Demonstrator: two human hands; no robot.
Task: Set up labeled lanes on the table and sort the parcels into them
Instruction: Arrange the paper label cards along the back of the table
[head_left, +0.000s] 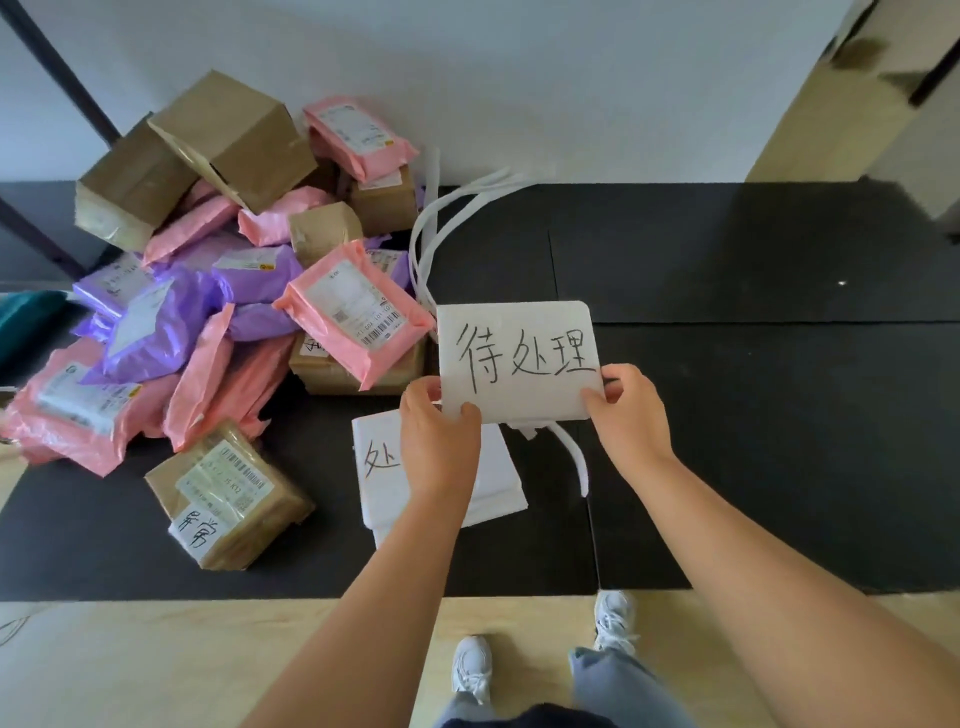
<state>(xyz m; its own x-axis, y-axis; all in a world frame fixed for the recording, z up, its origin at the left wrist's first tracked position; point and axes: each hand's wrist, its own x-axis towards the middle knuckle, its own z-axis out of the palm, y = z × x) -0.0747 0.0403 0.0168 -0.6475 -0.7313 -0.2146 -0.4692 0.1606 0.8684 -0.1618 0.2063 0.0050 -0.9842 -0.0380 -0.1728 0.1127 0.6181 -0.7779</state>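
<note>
Label card (519, 358), long axis left–right, writing upright toward the wearer, pinched at its bottom corners by left hand (439, 441) and right hand (631, 410); parcel pile (208, 312) left of it, bare black table (779, 415) right.

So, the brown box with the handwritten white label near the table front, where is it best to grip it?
Grip the brown box across its two long side faces, coming from above. It lies flat and apart from the parcel pile, so both sides look free for the fingers.
</note>
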